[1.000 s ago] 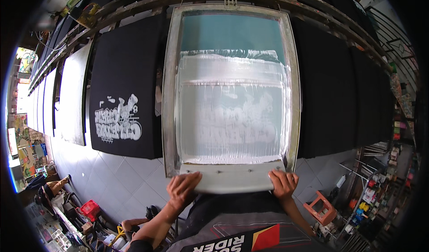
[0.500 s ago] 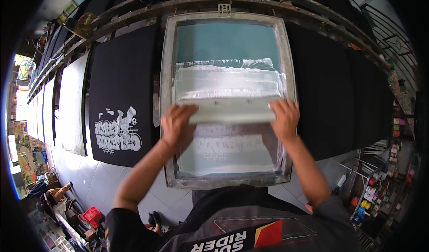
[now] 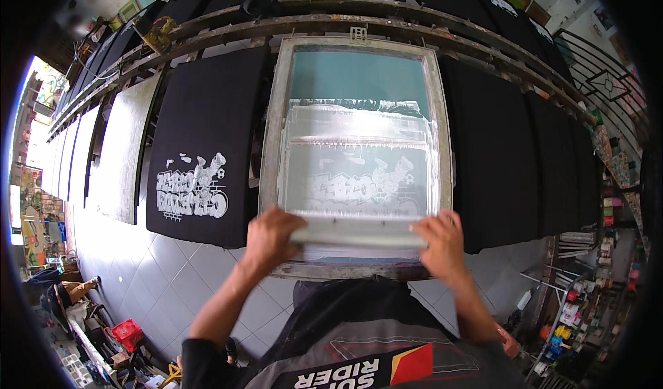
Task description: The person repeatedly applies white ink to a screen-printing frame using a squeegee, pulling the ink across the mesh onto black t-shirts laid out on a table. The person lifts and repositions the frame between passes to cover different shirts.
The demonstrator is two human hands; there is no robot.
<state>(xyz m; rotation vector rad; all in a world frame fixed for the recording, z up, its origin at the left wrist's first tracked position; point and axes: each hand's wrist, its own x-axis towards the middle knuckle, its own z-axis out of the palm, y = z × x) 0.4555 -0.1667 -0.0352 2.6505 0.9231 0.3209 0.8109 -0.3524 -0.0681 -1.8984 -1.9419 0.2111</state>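
Note:
A screen printing frame with teal mesh lies between black fabric-covered boards. A band of white ink crosses the mesh, with a pale graffiti-style design showing below it. I grip a long pale squeegee across the lower screen: my left hand is closed on its left end, my right hand on its right end. The squeegee is blurred by motion. Left of the screen, a black fabric carries a white print.
Wooden rails run behind the screen. More black boards stand to the right and bare pale boards to the left. A tiled floor shows below. A red crate and clutter sit lower left, shelves of containers lower right.
The squeegee and both hands first went up to mid-screen from the bottom edge, and now are back lower on the screen. The design shows through more clearly than a second ago.

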